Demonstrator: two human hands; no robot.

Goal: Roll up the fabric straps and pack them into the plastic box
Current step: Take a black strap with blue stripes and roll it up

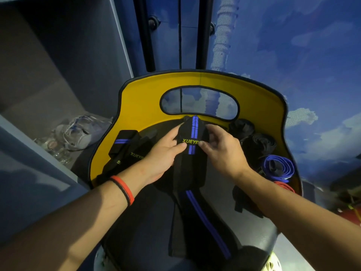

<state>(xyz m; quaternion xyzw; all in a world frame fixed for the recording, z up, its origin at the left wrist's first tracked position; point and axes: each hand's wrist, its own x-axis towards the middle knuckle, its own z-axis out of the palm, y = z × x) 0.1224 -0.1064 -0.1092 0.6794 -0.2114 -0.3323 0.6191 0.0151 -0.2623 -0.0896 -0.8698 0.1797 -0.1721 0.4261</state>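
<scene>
**Cloud-painted wall, yellow-backed chair, one strap in both hands**

A blue wall (293, 45) painted with white clouds rises behind a chair (136, 106) whose curved back is yellow inside, with an oval opening cut through it. The chair's seat (148, 212) is black and glossy.

At the middle of the seat, just below the oval opening, both hands hold a black fabric strap (192, 133) with two blue stripes and yellow-green lettering that reads XUEYIN. The left hand (162, 151) grips the strap's bunched upper part from the chair's left side, thumb pressed on the lettering. The right hand (222, 151) pinches it from the other side, thumb tip beside the stripes. The upper part looks partly rolled. The rest of the strap trails flat down the seat toward the chair's front edge. A red and black wristband (123, 189) circles the left wrist.

A second black strap (127, 147) with the same lettering lies loose against the left of the chair back. Along the right of the chair back sit dark rolled straps (259, 145), a blue roll (277, 167) nearer the front, and a red cord (284, 187) in front of that.

Left of the chair, in a grey shelf recess (39, 75), lie pale shoes (84, 132) and some glassware (56, 149)
</scene>
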